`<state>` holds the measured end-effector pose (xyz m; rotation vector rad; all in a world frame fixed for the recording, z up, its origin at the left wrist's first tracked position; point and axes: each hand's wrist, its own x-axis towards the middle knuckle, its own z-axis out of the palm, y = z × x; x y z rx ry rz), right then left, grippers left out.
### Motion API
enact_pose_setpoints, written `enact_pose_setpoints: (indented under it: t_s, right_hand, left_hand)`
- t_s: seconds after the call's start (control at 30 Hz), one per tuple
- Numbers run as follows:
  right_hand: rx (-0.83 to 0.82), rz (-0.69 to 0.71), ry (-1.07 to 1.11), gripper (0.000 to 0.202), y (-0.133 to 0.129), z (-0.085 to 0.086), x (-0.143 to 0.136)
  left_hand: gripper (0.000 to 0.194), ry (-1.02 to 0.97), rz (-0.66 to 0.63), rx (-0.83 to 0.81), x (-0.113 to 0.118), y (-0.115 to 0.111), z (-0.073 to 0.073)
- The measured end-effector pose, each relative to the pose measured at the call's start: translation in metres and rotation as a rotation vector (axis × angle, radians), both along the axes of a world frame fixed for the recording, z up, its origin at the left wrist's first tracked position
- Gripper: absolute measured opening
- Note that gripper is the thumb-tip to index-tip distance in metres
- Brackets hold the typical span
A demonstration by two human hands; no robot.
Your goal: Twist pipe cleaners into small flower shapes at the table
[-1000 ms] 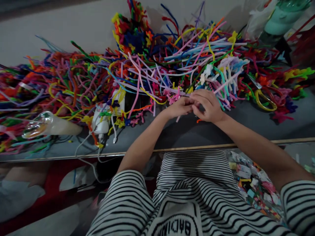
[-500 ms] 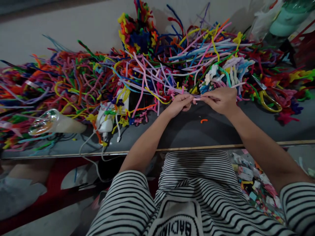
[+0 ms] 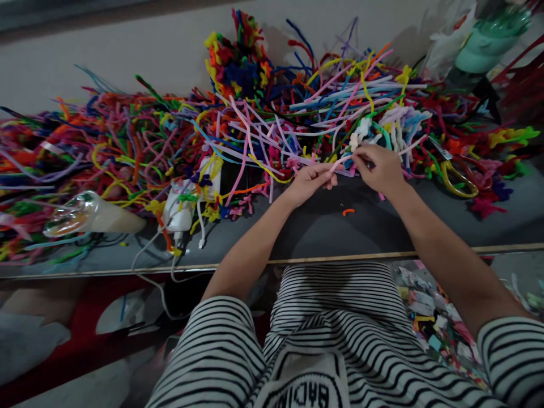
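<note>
1. A plain, pale grey wall (image 3: 140,51) rises behind the bench (image 3: 323,232), with a dark band (image 3: 63,14) across its upper left.
2. The bench has a dark grey top and a thin, light brown strip along its front edge.
3. Below the front edge, toward the right, colourful scraps (image 3: 437,323) litter the greyish floor (image 3: 510,266).
4. The light is dim, with soft shadows on the wall.

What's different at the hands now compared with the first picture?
The right hand has moved rightward, away from the left hand; they were close together. A pink fuzzy stem now shows stretched between their fingers; whether it was already held is hidden. No letting go is visible. The scissors, orange scrap and white adapter stayed put.
</note>
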<state>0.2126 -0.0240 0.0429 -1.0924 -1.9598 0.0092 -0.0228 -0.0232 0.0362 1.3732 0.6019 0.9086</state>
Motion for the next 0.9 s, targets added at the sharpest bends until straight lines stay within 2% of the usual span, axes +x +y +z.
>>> enact_pose_setpoints:
  t_s: [0.1, 0.27, 0.47, 0.57, 0.7, 0.9]
  right_hand:
    - [-0.022, 0.007, -0.019, 0.025, -0.006, -0.005, -0.012]
    - [-0.110, 0.042, -0.154, 0.020, -0.019, -0.009, -0.030]
    - [-0.168, 0.110, -0.035, 0.016, -0.025, -0.010, -0.038]
    - [-0.155, 0.078, 0.011, 0.020, -0.029, -0.008, -0.040]
    - [-0.116, 0.035, 0.043, 0.029, -0.033, -0.005, -0.043]
    - [-0.178, 0.024, 0.044, 0.048, -0.035, -0.003, -0.042]
  left_hand:
    - [0.059, 0.042, 0.023, 0.110, 0.004, -0.003, -0.004]
    - [0.052, 0.118, 0.247, 0.412, 0.003, 0.004, -0.014]
    - [0.035, 0.513, 0.437, 0.905, -0.001, 0.010, -0.024]
    - [0.038, 0.685, 0.501, 1.075, 0.000, 0.007, -0.026]
    - [0.043, 0.809, 0.572, 1.171, 0.003, 0.002, -0.026]
    - [0.038, 0.776, 0.567, 1.161, 0.003, -0.001, -0.024]
